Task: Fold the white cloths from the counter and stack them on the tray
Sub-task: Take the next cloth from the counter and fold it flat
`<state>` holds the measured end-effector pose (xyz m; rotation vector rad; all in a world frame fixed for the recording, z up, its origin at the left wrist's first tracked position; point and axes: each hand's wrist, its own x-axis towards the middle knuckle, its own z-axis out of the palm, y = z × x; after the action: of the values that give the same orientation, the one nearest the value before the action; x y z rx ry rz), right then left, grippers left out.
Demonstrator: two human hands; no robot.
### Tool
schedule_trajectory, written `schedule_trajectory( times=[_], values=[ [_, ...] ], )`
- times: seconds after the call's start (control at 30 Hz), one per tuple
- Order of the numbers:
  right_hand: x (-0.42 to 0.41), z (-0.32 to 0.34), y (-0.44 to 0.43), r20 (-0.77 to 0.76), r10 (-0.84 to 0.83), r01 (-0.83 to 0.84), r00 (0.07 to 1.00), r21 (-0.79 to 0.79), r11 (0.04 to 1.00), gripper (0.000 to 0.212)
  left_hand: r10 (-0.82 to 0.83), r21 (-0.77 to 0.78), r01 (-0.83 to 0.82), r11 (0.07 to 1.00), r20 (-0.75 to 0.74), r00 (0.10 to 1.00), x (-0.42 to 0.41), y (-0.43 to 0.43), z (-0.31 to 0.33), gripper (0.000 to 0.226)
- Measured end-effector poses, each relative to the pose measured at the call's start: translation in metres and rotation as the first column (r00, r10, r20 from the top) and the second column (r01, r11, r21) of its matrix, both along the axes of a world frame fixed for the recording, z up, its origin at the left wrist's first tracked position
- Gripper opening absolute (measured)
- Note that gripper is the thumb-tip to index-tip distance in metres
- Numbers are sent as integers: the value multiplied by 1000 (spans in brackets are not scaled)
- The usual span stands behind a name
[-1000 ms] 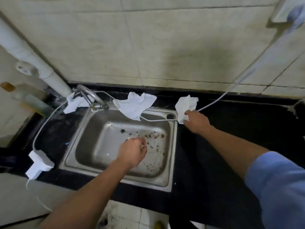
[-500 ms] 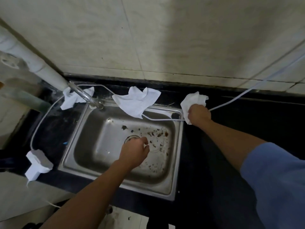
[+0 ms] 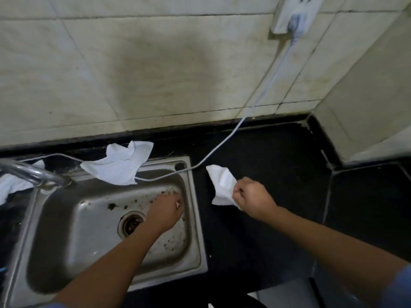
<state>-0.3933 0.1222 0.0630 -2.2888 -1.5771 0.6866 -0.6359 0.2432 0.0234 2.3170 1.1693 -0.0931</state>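
Observation:
My right hand (image 3: 251, 200) is shut on a crumpled white cloth (image 3: 221, 185), holding it just above the black counter (image 3: 278, 165) to the right of the sink. A second white cloth (image 3: 122, 165) is draped over the sink's back rim and the white cable (image 3: 222, 143). The third white cloth (image 3: 11, 184) lies at the far left behind the faucet (image 3: 33, 174), partly hidden. My left hand (image 3: 165, 213) hovers over the sink basin as a closed fist; a tiny white speck shows at its knuckles. No tray is in view.
The steel sink (image 3: 195, 218) has a drain and dark debris in its basin. The cable runs from a wall socket (image 3: 295, 14) down across the counter and the sink rim. A tiled wall stands behind, and a tiled corner juts out at right.
My right hand has pulled its cloth off the counter by the cable, toward me and slightly right. The view has swung to the right. My left fist stays over the basin.

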Motion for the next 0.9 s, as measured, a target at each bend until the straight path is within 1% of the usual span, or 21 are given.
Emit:
schedule_trajectory(
  times=[0.07,0.17,0.2,0.27,0.33,0.4,0.5,0.57,0.6,0.63,0.67,0.7,0.73,0.77,0.8,0.87,0.9],
  values=[
    [-11,-31,-40,45,16,-9,999,-167,986,17,-53,-30,53,998,-5,999,11,-11,-9,17],
    [-21,-68,-86,70,107,-71,992,-389,918,25,-116,-39,116,992,-7,993,25,-27,-23,14],
    [-22,-75,-96,73,123,-80,990,-428,900,26,-133,-48,132,990,-17,991,29,-32,-26,14],
    [-20,-78,-106,55,131,-93,990,-445,891,28,-171,-69,168,983,-41,984,38,-40,-30,14],
    [-15,-73,-106,7,126,-111,992,-422,900,33,-201,-75,196,978,-62,978,48,-45,-30,14],
    [-7,-67,-103,7,84,-76,996,-346,935,36,-223,-47,220,974,-76,972,62,-45,-31,18],
    [9,-66,-97,40,-31,38,999,-207,978,36,-259,3,259,966,-58,964,88,-41,-34,43],
    [14,-73,-96,18,-55,58,998,-242,969,45,-327,20,331,944,-97,940,107,-38,-36,58],
    [14,-78,-97,10,-42,43,999,-301,953,51,-358,-3,361,932,-141,923,115,-37,-36,61],
    [13,-82,-98,3,-24,24,1000,-352,936,52,-389,-39,389,920,-199,900,122,-37,-36,59],
    [10,-87,-101,-4,-14,12,1000,-386,922,49,-420,-65,418,906,-259,870,127,-39,-36,50],
    [8,-90,-105,-12,-17,11,1000,-390,921,42,-443,-68,445,893,-310,841,130,-42,-37,37],
    [8,-93,-109,-27,-41,28,999,-373,928,35,-446,-55,455,889,-329,832,132,-46,-36,24],
    [10,-93,-112,-44,-76,57,996,-335,940,29,-429,-35,442,896,-318,845,133,-50,-37,17],
    [14,-92,-116,-54,-121,100,991,-289,952,24,-395,2,412,911,-282,875,132,-54,-37,16],
    [28,-86,-123,-66,-248,235,967,-161,959,16,-345,111,358,927,-122,931,127,-57,-35,23],
    [36,-81,-128,-61,-298,292,953,-94,952,13,-362,183,363,914,-39,931,123,-57,-34,30]
  ],
)
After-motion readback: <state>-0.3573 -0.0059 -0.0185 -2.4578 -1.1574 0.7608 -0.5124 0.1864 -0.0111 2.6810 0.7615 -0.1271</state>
